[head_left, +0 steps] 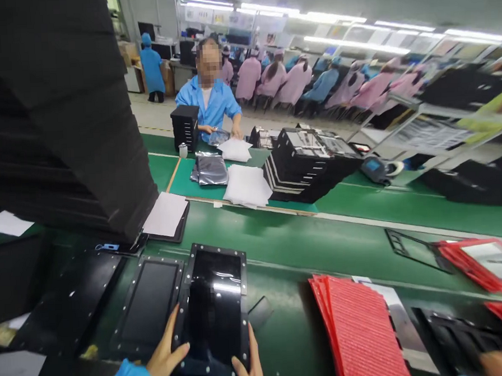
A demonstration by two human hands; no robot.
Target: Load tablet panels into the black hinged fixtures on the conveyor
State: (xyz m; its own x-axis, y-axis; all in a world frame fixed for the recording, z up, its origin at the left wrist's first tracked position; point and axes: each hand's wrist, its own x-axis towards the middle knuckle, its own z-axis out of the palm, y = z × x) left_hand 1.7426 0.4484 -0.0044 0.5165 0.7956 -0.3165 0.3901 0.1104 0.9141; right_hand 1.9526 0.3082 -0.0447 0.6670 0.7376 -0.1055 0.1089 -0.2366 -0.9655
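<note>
My left hand (166, 352) grips the left edge of a black display panel (213, 313), thumb lying over its frame. On the opposite edge, near the lower right corner, my right hand (250, 363) holds the same panel. The panel has a glossy dark screen and a frame dotted with small light spots; it is tilted up toward me. Just left of it, a second black panel (150, 297) with a similar dotted frame lies on the green bench (291, 320).
A tall stack of black trays (61, 108) rises at left. To the right are red bubble-wrap pouches (361, 328), a black frame (414, 249) and another person's hand (498, 363). Across the bench, a co-worker (208, 100) in blue handles white sheets (235, 149) beside stacked black trays (304, 165).
</note>
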